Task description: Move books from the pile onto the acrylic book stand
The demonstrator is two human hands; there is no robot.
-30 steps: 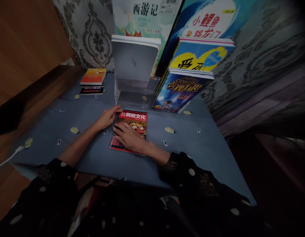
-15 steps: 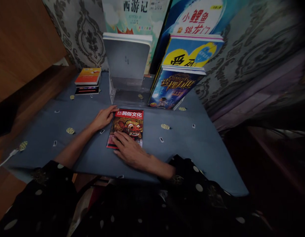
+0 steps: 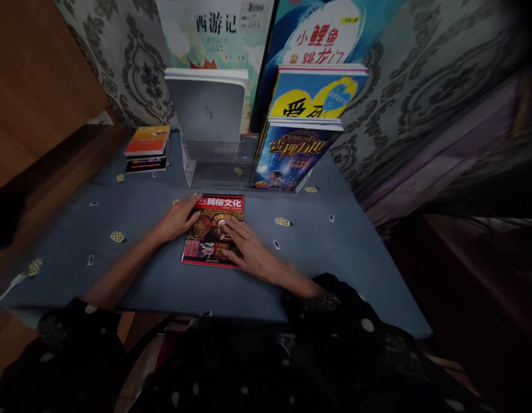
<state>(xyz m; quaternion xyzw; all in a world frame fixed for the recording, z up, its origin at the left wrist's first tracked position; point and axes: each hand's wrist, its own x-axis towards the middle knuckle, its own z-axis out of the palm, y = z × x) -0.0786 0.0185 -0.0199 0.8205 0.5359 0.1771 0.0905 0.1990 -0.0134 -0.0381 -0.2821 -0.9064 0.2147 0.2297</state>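
Observation:
A red book (image 3: pixel 203 250) with a picture cover and white Chinese characters lies closed on the blue-grey tablecloth. My left hand (image 3: pixel 179 218) rests at its upper left edge, fingertips touching the top corner and thumb along the side. My right hand (image 3: pixel 252 249) lies over the lower right part of the cover with its fingers stretched out, hiding some of the picture. Neither hand grips the book.
Behind the book stands a clear acrylic rack (image 3: pixel 214 174) with a grey book (image 3: pixel 206 109) and a blue book (image 3: pixel 287 155) upright in it. Taller picture books (image 3: pixel 218 43) lean behind. A small stack of books (image 3: pixel 148 141) sits at the back left. A white cable (image 3: pixel 12 284) crosses the left edge.
My right hand has slid from the cover's lower left toward its right side, uncovering the lower left pictures. My left hand stays at the upper left edge. The camera view has shifted slightly.

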